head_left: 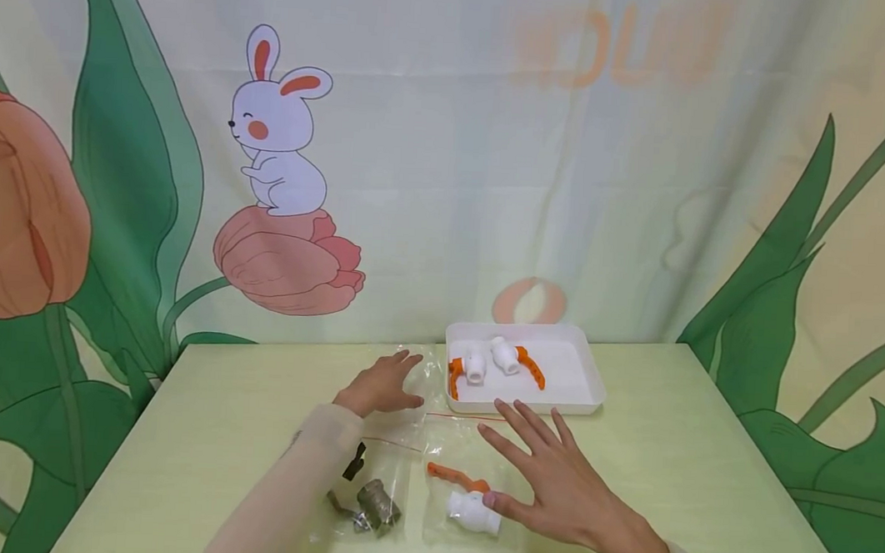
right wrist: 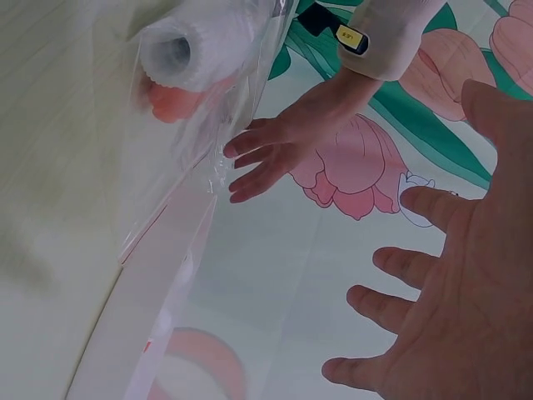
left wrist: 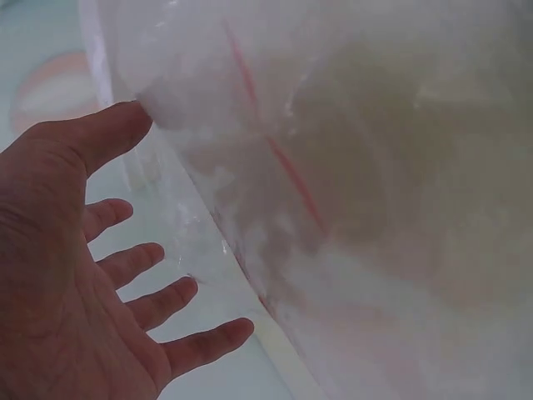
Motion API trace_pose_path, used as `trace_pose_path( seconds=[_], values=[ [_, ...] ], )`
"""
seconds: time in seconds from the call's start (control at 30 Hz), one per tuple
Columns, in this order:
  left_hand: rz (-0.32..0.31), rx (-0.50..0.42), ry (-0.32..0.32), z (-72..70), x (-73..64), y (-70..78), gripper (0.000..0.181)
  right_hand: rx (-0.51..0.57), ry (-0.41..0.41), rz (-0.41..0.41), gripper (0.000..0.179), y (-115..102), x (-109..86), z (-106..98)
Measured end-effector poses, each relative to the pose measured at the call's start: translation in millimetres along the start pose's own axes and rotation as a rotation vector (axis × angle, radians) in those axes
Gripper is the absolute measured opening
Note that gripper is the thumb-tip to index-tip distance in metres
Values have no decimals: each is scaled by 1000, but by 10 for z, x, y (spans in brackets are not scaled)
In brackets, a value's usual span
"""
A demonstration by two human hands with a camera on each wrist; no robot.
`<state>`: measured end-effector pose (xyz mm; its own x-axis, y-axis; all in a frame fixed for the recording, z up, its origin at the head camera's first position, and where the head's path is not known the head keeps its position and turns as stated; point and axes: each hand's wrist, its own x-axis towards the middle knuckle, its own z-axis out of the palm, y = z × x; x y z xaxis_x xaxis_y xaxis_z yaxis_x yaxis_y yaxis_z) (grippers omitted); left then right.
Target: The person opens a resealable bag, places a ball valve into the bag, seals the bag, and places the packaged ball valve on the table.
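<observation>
My left hand (head_left: 382, 386) reaches over a clear zip bag (head_left: 397, 424) left of the tray, fingers spread. In the left wrist view its thumb tip overlaps the edge of clear plastic (left wrist: 350, 167) with a red seal line. My right hand (head_left: 563, 483) hovers with fingers spread, the thumb overlapping a bagged white ball valve (head_left: 468, 512) with an orange handle (head_left: 456, 476). Left of that lies another bag with a grey metal ball valve (head_left: 380, 505) and a black-ended handle (head_left: 355, 462). Neither hand grips anything. The right wrist view shows the bagged white valve (right wrist: 200, 50) too.
A white tray (head_left: 568, 379) stands at the table's back edge, holding two white valves (head_left: 505, 356) with orange handles. Behind it hangs a printed curtain (head_left: 432, 184) with a rabbit and tulips. The pale green table (head_left: 673, 456) extends to both sides.
</observation>
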<state>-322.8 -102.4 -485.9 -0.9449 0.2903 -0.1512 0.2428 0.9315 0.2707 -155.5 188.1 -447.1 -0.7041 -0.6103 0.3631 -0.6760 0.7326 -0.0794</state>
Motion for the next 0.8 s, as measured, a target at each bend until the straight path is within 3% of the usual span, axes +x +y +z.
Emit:
trace_pose_path(
  seconds=[0.23, 0.5, 0.8],
  values=[
    [5, 25, -8, 46, 13, 38, 82, 1, -3, 0, 72, 11, -11, 18],
    [58, 27, 90, 9, -23, 39, 54, 7, 4, 5, 68, 14, -19, 19],
    [110, -10, 187, -11, -39, -1, 41, 12, 3, 6, 66, 19, -16, 6]
  ],
)
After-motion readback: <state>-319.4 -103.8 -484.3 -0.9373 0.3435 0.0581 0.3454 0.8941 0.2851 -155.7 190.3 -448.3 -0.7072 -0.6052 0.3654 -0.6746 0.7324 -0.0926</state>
